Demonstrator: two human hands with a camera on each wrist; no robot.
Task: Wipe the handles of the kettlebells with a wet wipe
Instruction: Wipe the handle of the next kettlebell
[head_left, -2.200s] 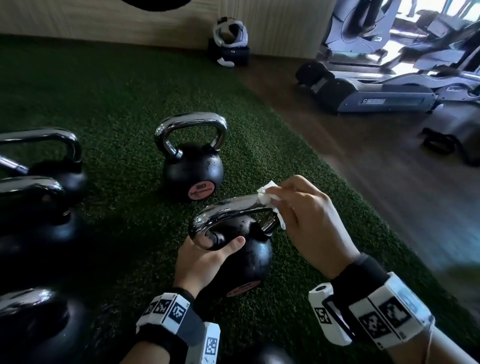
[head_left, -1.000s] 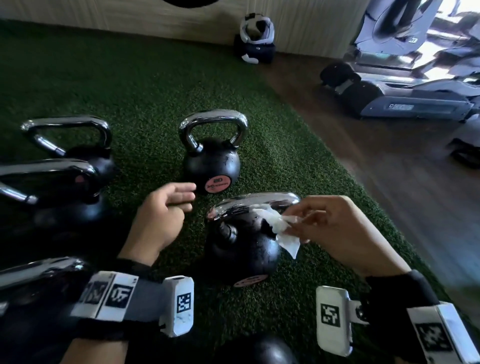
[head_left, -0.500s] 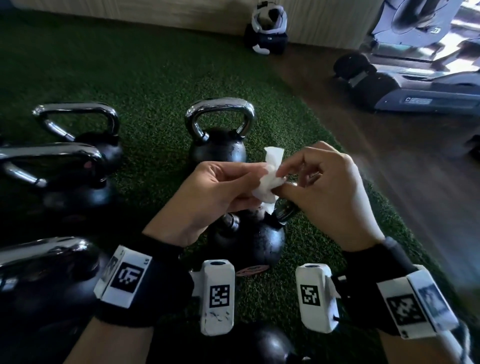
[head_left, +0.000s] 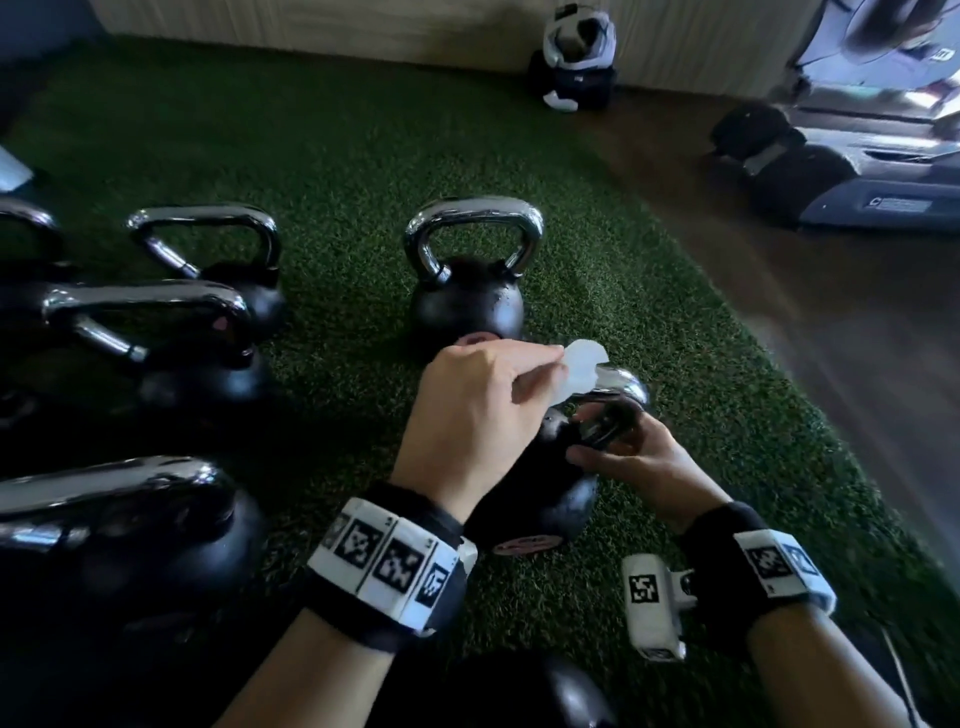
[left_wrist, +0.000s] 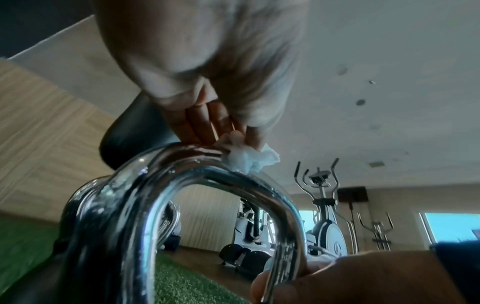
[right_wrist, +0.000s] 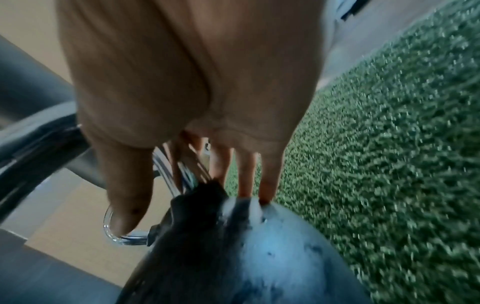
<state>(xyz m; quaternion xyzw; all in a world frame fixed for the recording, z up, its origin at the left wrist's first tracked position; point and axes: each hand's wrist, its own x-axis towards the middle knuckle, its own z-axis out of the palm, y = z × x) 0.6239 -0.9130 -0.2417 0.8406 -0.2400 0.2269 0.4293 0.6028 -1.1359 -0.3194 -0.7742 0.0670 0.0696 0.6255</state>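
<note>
The near kettlebell (head_left: 540, 512) is black with a chrome handle (head_left: 626, 382) and stands on green turf. My left hand (head_left: 519, 379) pinches a crumpled white wet wipe (head_left: 584, 364) and holds it on top of that handle. In the left wrist view the wipe (left_wrist: 250, 161) sits on the handle's (left_wrist: 182, 185) top bend under my fingertips (left_wrist: 205, 131). My right hand (head_left: 597, 447) grips the handle's right leg where it meets the ball. In the right wrist view, fingers (right_wrist: 267, 185) reach down to the ball (right_wrist: 272, 246), thumb apart.
Another kettlebell (head_left: 467, 306) stands just beyond, and several more (head_left: 156, 332) crowd the left side. A dark ball (head_left: 524, 691) lies near my arms. Wooden floor (head_left: 805, 338) and a treadmill (head_left: 857, 187) are to the right, a bag (head_left: 576, 57) by the wall.
The wipe went from my right hand to my left. My left hand now presses it on the handle, and my right hand dropped to grip the handle's base.
</note>
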